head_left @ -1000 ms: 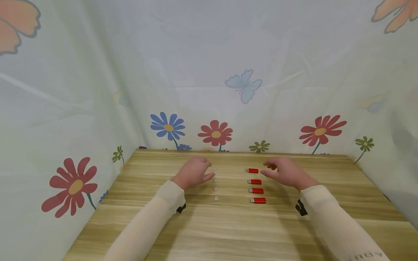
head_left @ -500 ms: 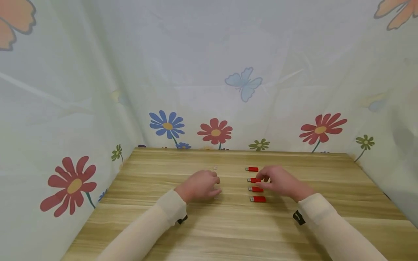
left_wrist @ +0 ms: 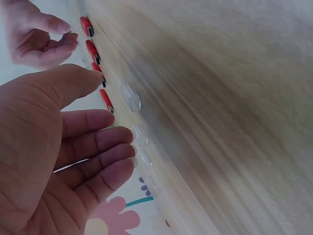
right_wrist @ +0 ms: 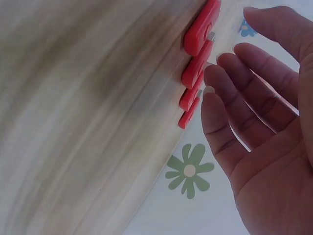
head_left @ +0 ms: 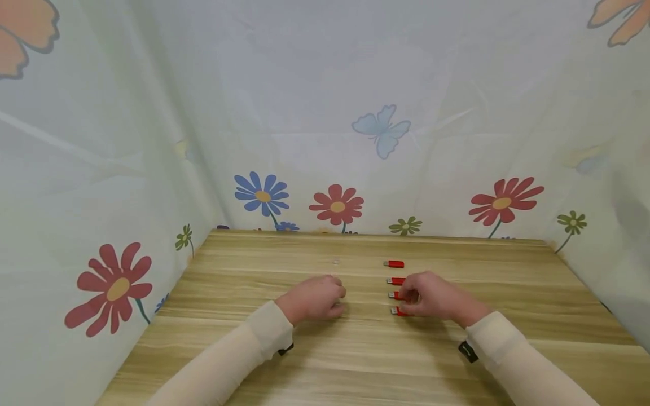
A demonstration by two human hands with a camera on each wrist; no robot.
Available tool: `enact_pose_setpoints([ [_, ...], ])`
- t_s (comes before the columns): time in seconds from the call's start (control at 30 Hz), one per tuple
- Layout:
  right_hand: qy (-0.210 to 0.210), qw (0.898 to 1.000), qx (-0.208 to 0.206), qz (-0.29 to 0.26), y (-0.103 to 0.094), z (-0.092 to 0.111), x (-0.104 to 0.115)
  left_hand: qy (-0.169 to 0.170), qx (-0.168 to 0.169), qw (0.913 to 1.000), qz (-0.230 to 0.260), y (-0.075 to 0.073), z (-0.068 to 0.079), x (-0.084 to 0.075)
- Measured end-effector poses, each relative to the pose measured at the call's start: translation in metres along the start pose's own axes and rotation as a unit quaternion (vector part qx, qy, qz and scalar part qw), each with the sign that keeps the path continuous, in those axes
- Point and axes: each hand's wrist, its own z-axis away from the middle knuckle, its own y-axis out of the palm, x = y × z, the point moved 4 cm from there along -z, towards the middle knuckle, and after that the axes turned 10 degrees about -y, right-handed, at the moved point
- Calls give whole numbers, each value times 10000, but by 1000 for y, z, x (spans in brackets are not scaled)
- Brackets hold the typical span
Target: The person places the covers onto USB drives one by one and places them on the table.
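Note:
Several red USB sticks (head_left: 395, 264) lie in a column on the table, their metal plugs pointing left. To the left runs a column of several small clear plastic pieces (left_wrist: 131, 98); in the head view only the farthest clear piece (head_left: 336, 261) shows, the others being hidden by my left hand (head_left: 312, 299). That hand hovers over the clear column with fingers loosely bent and nothing in them. My right hand (head_left: 437, 299) hovers at the nearer red sticks, partly covering them. In the right wrist view its fingers (right_wrist: 225, 127) are apart and hold nothing.
The wood-grain table (head_left: 325, 361) is enclosed at the back and sides by a pale curtain (head_left: 304, 113) printed with flowers and a butterfly. A black strap piece (head_left: 468, 352) hangs below the right wrist, and a similar black piece (head_left: 286, 349) below the left.
Both hands have moved toward the near end of the columns, the left also slightly right. The red sticks and the visible clear piece lie as before.

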Motion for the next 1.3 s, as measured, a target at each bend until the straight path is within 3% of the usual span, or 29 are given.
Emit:
enact_pose_setpoints([
  [0.5, -202, 9984, 154, 498, 9, 1, 4, -384, 220, 9990, -84, 2, -3, -2],
  [1.3, -166, 9988, 322, 339, 10, -4, 6, -338, 349, 9983, -318, 5, -6, -3],
])
